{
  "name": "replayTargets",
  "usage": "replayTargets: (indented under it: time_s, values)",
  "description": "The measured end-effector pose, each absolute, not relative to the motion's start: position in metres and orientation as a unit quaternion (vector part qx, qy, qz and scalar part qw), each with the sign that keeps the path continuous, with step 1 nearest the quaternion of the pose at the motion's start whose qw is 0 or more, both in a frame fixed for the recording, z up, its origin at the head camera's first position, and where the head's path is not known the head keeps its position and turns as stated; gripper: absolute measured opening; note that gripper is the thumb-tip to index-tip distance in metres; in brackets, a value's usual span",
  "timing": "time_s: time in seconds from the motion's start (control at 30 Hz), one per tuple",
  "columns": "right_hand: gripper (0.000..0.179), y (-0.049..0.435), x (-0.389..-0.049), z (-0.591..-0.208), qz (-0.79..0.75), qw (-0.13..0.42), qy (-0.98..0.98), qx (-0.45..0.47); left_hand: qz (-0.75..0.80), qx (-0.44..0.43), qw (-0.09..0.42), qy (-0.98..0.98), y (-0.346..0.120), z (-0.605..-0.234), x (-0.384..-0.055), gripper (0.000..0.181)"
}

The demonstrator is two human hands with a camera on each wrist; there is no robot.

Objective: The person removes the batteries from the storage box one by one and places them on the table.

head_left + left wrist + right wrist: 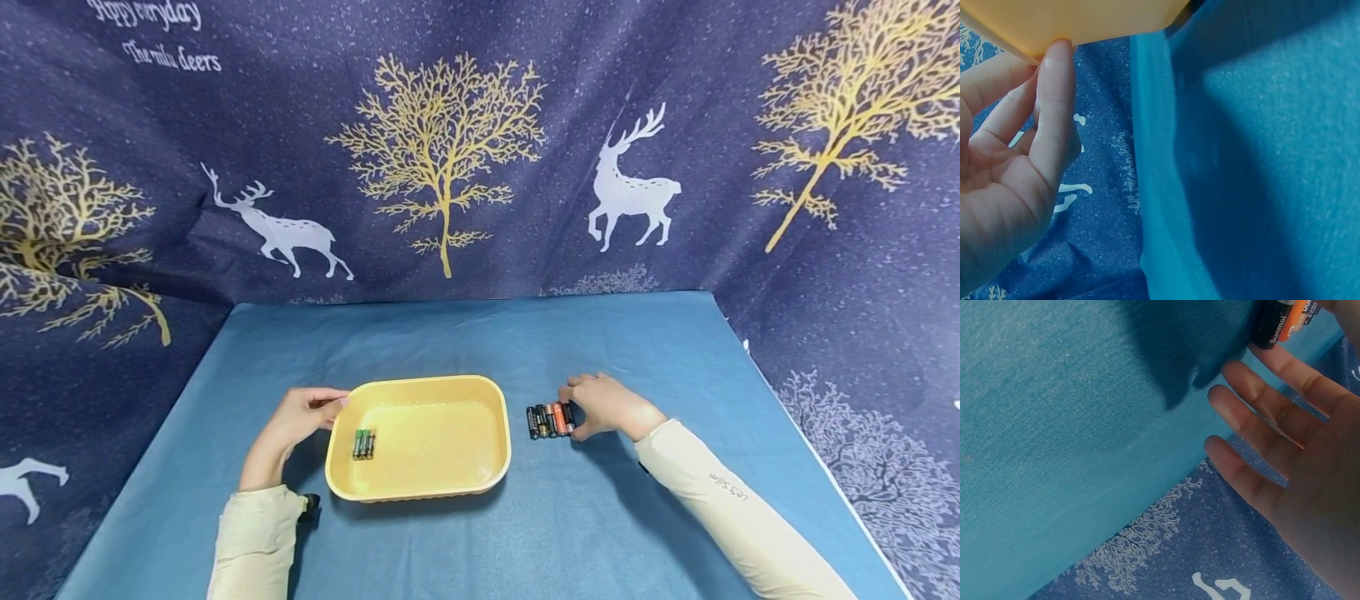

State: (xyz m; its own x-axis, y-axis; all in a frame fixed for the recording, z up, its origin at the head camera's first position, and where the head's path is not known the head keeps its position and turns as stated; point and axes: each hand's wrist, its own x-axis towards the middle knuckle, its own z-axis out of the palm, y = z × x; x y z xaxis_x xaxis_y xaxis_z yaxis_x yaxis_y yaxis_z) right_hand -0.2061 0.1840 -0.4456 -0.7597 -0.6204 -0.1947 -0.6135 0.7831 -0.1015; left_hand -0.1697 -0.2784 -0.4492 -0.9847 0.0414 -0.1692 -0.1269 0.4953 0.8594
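At the left end of a yellow plastic tray [427,493], my left hand [298,421] pinches the rim. The left wrist view shows the thumb [1057,81] pressed against the tray's wall, with fingers on its other side. Inside the tray, a few small green-and-black batteries [364,445] lie side by side near its left end. Right of the tray, a row of several black and orange batteries [550,421] lies on the cloth. My right hand [606,407] holds the black battery [1270,325] at the row's right end between thumb and index finger; the other fingers are spread.
A blue cloth [600,533] covers the table. Behind it and at both sides hangs a dark blue curtain [525,242] printed with deer and trees. The tray stands between the two hands.
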Motion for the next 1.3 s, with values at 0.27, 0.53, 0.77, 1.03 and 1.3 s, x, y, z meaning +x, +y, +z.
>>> replayTargets:
  time_s: [0.27,0.53,0.77,1.03,1.3]
  values:
    - [0.056,0.184,-0.208,-0.444,-0.011,0.12,0.937,-0.326,0.497,-0.023,0.087,0.863,-0.279,-0.448,-0.169,0.033]
    - [0.058,0.177,-0.209,-0.425,-0.014,0.111,0.936,-0.333,0.491,-0.018,0.089,0.866,-0.282,-0.45,-0.171,0.033]
    - [0.054,0.162,-0.216,-0.405,-0.015,0.081,0.933,-0.351,0.498,-0.021,0.086,0.863,-0.28,-0.448,-0.171,0.032]
    - [0.048,0.135,-0.225,-0.386,-0.024,0.058,0.923,-0.379,0.5,-0.023,0.085,0.862,-0.279,-0.447,-0.17,0.031]
    - [0.047,0.102,-0.229,-0.37,-0.024,0.06,0.912,-0.405,0.504,-0.018,0.086,0.859,-0.281,-0.448,-0.169,0.032]
